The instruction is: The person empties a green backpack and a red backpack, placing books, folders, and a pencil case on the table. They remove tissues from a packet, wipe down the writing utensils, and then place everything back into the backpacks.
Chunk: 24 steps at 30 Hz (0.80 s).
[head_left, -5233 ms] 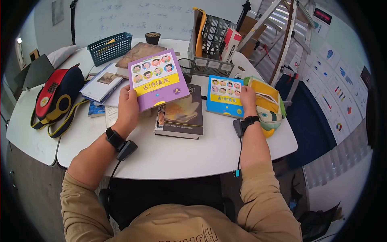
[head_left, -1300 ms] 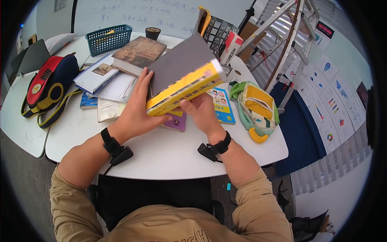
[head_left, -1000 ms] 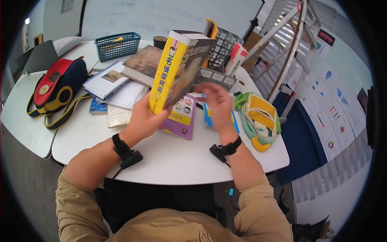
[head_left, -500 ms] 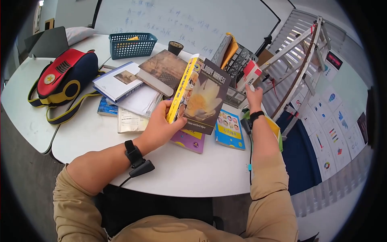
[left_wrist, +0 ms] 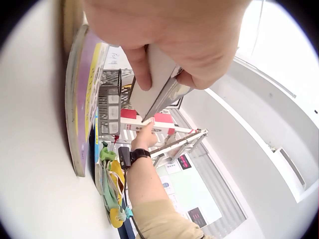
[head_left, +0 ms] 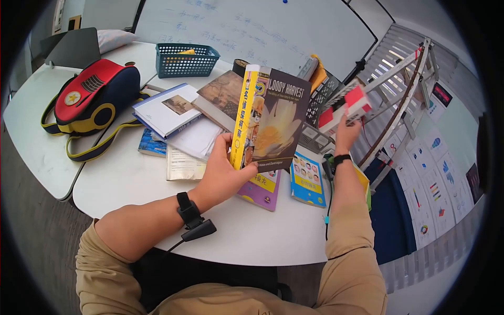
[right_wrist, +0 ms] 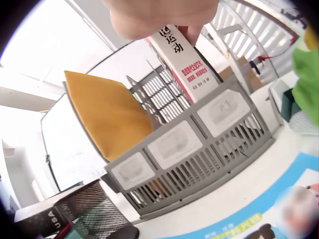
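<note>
Head view: two upright books [head_left: 268,123], one yellow-spined and one dark-covered, are clamped together in the left hand [head_left: 223,176], thumb in front and fingers behind, above the purple booklet [head_left: 258,188]. Half a second earlier the red and white book [head_left: 344,107] was only being touched at the grey file rack [head_left: 316,137]; it is now pinched by the right hand [head_left: 346,137] and lifted clear above the rack, so a slot appears to be opened for the held pair.

Whiteboard [head_left: 252,26] behind white table [head_left: 131,178]
</note>
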### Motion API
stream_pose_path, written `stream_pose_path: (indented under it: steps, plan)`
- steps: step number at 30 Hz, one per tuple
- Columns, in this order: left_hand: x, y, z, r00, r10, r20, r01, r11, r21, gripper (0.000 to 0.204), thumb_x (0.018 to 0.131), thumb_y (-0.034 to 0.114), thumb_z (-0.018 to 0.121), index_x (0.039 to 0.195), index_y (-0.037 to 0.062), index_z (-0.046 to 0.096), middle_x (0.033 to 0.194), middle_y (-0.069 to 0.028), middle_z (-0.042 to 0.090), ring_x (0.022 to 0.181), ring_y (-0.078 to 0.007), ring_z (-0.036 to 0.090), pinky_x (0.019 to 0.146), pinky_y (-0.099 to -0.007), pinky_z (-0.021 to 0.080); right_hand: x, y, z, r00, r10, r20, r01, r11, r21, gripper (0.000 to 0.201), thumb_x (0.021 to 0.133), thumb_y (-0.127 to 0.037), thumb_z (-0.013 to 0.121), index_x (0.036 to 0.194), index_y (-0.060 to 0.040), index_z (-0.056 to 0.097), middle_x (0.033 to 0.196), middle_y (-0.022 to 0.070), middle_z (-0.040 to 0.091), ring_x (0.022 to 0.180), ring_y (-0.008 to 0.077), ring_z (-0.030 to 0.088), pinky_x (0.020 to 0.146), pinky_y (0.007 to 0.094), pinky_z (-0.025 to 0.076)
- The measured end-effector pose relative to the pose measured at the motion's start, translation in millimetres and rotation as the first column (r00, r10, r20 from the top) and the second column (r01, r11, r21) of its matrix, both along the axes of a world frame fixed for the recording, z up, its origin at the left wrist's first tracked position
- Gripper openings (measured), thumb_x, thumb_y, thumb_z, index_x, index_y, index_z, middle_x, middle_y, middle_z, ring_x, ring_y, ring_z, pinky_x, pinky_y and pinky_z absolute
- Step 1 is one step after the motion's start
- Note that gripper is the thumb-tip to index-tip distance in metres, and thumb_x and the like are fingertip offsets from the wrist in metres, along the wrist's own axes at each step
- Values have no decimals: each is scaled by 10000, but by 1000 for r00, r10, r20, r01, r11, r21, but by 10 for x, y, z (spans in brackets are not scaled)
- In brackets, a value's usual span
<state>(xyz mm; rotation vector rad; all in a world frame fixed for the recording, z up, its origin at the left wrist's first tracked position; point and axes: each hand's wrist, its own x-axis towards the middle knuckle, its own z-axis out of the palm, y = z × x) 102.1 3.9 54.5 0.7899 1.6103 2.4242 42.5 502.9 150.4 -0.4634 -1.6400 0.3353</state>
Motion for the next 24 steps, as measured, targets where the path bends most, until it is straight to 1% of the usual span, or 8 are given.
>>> stream_pose_path:
  steps: [4,7,9,14,17,20,21,24]
  plan:
    - [69,-73,134,991,98,-92,-100,995,-14,714,948,3,812,1514,36,378,1215,-70,575,1086,-123,609,979,-309,572,552,-694,308,984,114,-137,-90,981,172,487,1027,-271,855,1284,73,625,1243,205,701,1141,311,724,895,445,622]
    - [2,-31,8,888,301,-347,-343,937,-64,718,957,-3,801,1551,39,401,1266,-55,565,1058,-107,585,948,-310,572,865,-1241,348,830,507,-231,-477,861,176,481,1036,-191,848,1350,57,581,1282,158,677,1176,256,707,930,393,645]
    - [26,-10,3,873,309,-376,-360,930,-73,720,963,-12,797,1567,37,408,1261,-36,567,1037,-103,578,947,-305,565,1092,-1690,323,821,560,-113,-537,823,184,491,1041,-166,840,1375,49,551,1309,144,657,1209,237,693,955,371,648]
    - [179,-82,133,974,121,-189,-106,990,90,724,1013,-18,736,1641,45,381,1362,-43,612,1148,-131,631,1050,-321,538,1362,-2523,209,797,594,108,-603,787,128,365,990,-137,885,1210,9,632,1210,115,724,1032,153,748,767,310,646]
    - [168,-68,99,980,57,-189,11,940,342,566,1052,55,687,1570,41,460,1275,-10,616,1051,-95,565,978,-282,506,1505,-2827,197,818,497,291,-548,827,129,320,969,-142,905,1095,-16,639,1034,56,756,858,103,731,681,278,613]
    - [130,-123,129,998,-39,-46,54,919,390,510,1085,63,617,1569,39,455,1322,-29,632,1078,-94,569,975,-272,502,1352,-2733,6,721,668,183,-676,736,-23,347,988,-169,904,1081,-16,607,911,12,743,775,89,699,686,263,598]
    - [48,-138,59,996,-37,-76,62,935,350,504,1101,107,582,1583,33,459,1383,-58,660,1180,-118,619,1033,-293,516,1349,-2750,-29,606,787,114,-780,616,-111,349,1039,-209,875,1142,-5,612,1015,46,751,844,98,700,713,258,589]
    - [1,-143,127,991,-134,-21,131,901,413,533,1101,140,567,1612,31,461,1473,-91,665,1302,-157,642,1099,-335,527,1417,-2821,-81,577,808,118,-763,585,-273,364,1087,-250,830,1224,7,612,1149,88,737,1009,117,706,750,264,588]
